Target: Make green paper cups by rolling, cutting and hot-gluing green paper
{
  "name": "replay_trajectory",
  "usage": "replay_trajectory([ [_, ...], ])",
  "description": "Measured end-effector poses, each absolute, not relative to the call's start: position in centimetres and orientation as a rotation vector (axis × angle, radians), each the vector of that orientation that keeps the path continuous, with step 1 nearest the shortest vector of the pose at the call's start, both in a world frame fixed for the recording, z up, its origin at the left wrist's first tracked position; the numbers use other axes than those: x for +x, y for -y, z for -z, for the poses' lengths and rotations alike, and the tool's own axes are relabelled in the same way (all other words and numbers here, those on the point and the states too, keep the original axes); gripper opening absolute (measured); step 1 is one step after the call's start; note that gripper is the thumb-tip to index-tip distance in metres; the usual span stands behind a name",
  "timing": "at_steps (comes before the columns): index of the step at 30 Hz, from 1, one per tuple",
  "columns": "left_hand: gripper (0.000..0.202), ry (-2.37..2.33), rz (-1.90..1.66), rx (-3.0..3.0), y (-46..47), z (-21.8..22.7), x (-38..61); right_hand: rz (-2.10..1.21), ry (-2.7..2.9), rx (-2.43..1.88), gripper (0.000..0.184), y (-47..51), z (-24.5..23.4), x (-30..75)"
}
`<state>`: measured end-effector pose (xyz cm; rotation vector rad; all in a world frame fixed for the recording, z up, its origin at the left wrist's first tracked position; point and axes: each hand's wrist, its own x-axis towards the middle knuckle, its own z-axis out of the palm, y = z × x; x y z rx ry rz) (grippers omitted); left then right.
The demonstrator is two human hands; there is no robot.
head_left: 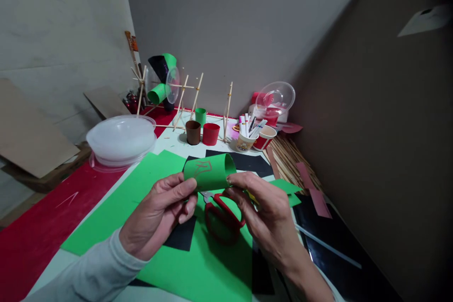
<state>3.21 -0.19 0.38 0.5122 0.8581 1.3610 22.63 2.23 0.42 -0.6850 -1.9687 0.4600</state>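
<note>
Left hand [159, 210]: gripping the left end of a green tube [208, 174], its thumb pressing the near side while the other fingers are curling underneath.
Right hand [267, 207]: pinching the rim of the tube's open right end between thumb and fingers.
Drawing [203, 166]: showing as a reddish-brown outline on the tube, just above the left thumb.
Scissors [214, 198]: lying between the two hands, below the tube, the red handles reaching toward the right hand's fingers.
Green sheet [198, 278]: spreading beneath both hands and the scissors, a piece of black paper [182, 238] lying just right of the left wrist.
Brown roll [193, 133]: standing beyond both hands, just beside a red roll [211, 135], with a green roll [200, 116] standing behind them.
Markers [244, 125]: leaning in a paper cup [245, 143] beyond the right hand.
Sticks [297, 155]: lying in a heap beyond the right hand, to its right.
Plastic bowl [120, 139]: sitting beyond the left hand, to its left.
</note>
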Motion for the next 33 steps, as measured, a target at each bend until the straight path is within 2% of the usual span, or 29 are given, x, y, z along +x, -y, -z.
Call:
replay_trajectory([
  [6, 0.036, -0.931, -1.367, 0.679, 0.4, -0.3, 3.3, -0.610, 1.850, -0.755, 0.014, -2.1, -0.2, 22.1],
  [9, 0.029, -0.949, -1.318, 0.796, 0.6, -0.2, 3.4, -0.736, 1.780, -0.780, 0.005, -2.1, -0.4, 22.3],
  [13, 0.023, -1.004, -1.275, 0.885, 0.8, 0.1, 3.3, -0.924, 1.645, -0.842, 0.014, -2.5, -0.5, 22.9],
  [17, 0.027, -1.102, -1.399, 0.845, 0.5, 0.1, 3.0, -1.091, 1.472, -0.826, 0.023, -3.3, -0.1, 23.4],
  [22, 0.037, -1.113, -1.429, 0.901, 0.6, 0.2, 2.6, -1.211, 1.386, -0.759, 0.025, -4.2, 0.3, 23.4],
  [28, 0.047, -1.109, -1.352, 1.173, 0.7, 1.2, 2.5, -1.146, 1.600, -0.738, 0.023, -3.2, 0.3, 23.5],
  [33, 0.031, -1.241, -1.350, 1.285, -0.2, 1.0, 2.6, -0.914, 1.918, -0.616, 0.025, -2.4, -0.8, 23.2],
])
